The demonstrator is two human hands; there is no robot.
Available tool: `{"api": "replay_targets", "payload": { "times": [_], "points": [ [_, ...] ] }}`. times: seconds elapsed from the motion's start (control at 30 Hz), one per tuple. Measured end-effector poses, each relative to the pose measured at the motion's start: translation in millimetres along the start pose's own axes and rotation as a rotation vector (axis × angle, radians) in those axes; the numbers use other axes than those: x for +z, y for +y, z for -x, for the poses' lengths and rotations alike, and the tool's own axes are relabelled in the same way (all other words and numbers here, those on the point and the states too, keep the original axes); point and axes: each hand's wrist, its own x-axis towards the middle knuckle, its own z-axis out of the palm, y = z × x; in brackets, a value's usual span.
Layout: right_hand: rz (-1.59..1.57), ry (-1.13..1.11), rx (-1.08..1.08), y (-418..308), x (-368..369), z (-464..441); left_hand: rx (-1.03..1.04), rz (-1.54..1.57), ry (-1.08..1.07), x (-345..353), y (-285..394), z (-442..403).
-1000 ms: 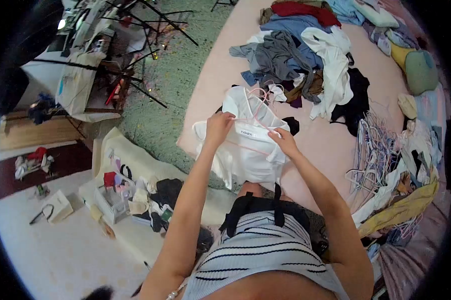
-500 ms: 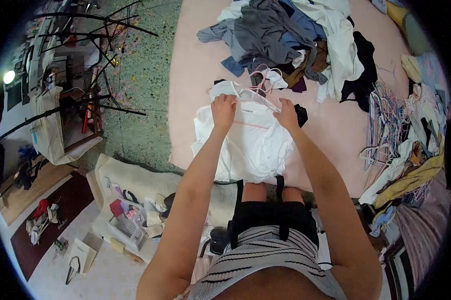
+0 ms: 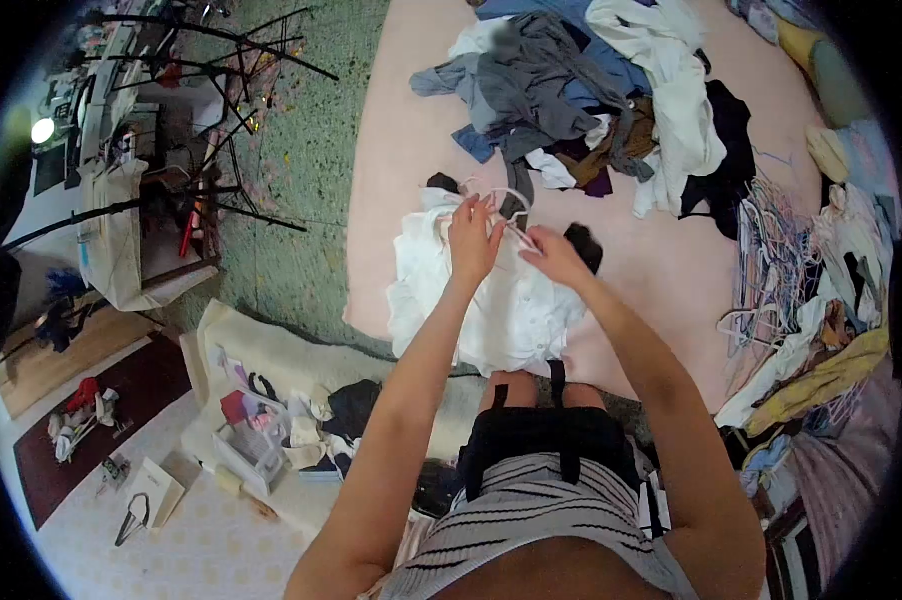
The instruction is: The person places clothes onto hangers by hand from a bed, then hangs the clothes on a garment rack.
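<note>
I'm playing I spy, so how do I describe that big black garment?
Find the pink bed, then the tangled hangers on its right side. Between them and the long white garment lies the black garment, dark against its pale neighbours.

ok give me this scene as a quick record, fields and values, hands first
left hand: at the shirt's upper end, touching the pink hanger; exact grip unclear
right hand: fingers closed on the pink hanger
garment: white shirt, lying rumpled on the pink sheet
beyond: clothes pile, grey, blue, white and brown pieces
right side: tangled hangers, mostly white and purplish
left side: white basket with small items
</note>
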Motion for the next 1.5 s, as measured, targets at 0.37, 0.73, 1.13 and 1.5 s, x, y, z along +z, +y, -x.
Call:
{"api": "replay_targets", "payload": {
  "times": [0.37,0.73,1.13,1.5],
  "points": [
    [-0.822,0.018,0.047,-93.0,-83.2,159.7,0.108,0.409,0.024,-76.6,191.6,25.1],
    [-0.981,0.259,-0.307,-154.0,-245.9,304.0,0.477,0.772,0.140,-97.8,433.4,48.1],
    [-0.826,0.969,-0.354,-202.0,-240.8,412.5,0.511,1.200,-0.471,-104.1,521.6,101.4],
    [-0.621,1.484,-0.275,-203.6,-164.5,460.0,0.646,1.416,-0.972,-125.7,536.8,189.8]
  ]
}}
